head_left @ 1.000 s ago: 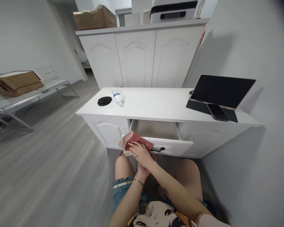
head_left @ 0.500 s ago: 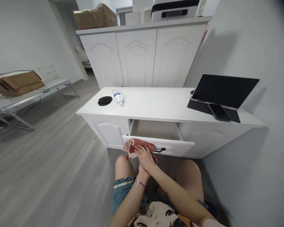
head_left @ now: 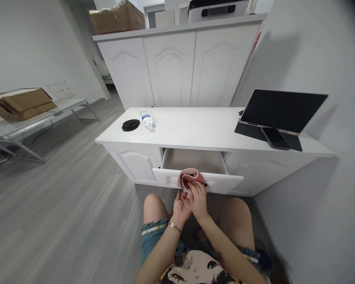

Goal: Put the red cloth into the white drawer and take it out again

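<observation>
A folded red-pink cloth (head_left: pixel 190 174) with a pale edge is held up in front of the drawer front. My right hand (head_left: pixel 198 196) has its fingers wrapped over the cloth's near right side. Just below it, my left hand (head_left: pixel 182 206) is turned palm up with its fingers apart, close to a small red end hanging from the cloth. Behind both hands the white drawer (head_left: pixel 162 176) is pulled out, and its visible inside is bare. The cloth and my right hand hide most of the dark drawer handle.
On the white cabinet top (head_left: pixel 189 128) lie a water bottle (head_left: pixel 147 119) and a black disc (head_left: pixel 130 125). To the right are a dark-screened tablet (head_left: pixel 284 110) and a phone (head_left: pixel 275 138). My knees flank the drawer; a wall stands on the right.
The cloth has gone from lying lengthwise to the left to a folded bundle farther right. My hands, stacked before, have separated; the left now lies palm up below the right.
</observation>
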`<state>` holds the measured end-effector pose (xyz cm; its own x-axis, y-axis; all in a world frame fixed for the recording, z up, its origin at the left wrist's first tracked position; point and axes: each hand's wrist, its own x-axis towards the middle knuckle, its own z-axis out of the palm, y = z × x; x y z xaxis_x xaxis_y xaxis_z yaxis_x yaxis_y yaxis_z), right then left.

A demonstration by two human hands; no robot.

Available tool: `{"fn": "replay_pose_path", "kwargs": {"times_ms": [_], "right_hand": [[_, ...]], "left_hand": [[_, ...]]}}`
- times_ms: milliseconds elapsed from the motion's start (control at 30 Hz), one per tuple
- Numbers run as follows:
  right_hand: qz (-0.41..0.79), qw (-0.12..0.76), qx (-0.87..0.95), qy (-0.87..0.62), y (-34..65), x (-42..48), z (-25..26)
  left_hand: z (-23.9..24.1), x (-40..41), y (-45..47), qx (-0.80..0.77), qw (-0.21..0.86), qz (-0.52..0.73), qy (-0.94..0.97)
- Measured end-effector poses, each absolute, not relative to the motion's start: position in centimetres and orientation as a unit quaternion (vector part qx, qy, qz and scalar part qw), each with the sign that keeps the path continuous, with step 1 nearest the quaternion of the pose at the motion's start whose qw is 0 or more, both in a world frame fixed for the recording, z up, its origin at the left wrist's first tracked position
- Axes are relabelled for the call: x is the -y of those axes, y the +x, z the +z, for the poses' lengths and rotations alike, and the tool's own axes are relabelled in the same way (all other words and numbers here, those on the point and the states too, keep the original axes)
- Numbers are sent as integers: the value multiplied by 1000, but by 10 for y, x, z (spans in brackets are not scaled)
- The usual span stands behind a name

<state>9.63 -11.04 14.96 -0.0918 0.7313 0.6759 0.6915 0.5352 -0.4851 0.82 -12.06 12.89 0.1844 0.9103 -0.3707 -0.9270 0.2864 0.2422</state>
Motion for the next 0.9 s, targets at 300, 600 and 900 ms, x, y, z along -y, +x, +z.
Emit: {"fn": "replay_pose_path", "kwargs": {"times_ms": [300,600,900], "right_hand": [[-40,531,634,-561,158,112,146],[33,546,521,-655,191,122,123],[132,518,504,-679,159,118,81]], "left_hand": [[133,125,4,-199,788,576,-86],[144,127,5,-217,778,583,-86],[159,133,-3,-262,766,584,-50]]}}
